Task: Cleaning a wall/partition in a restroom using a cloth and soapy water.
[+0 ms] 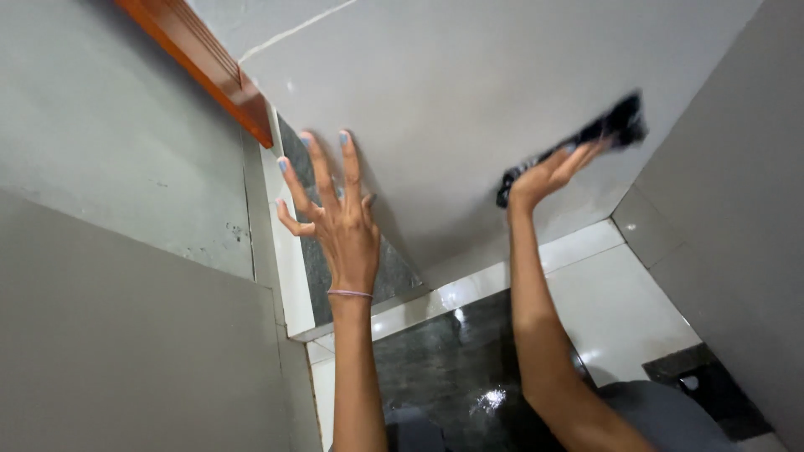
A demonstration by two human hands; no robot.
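My left hand is spread flat, fingers apart, against the edge of a large grey wall panel, and it holds nothing. A thin band sits on that wrist. My right hand presses a dark cloth against the same grey panel, higher up and to the right. The cloth is blurred and pokes out past the fingertips and below the palm.
An orange-brown wooden frame runs along the upper left. Grey walls stand close on the left and right. Below lies a floor of white tiles and dark glossy tiles. A dark slab stands behind my left hand.
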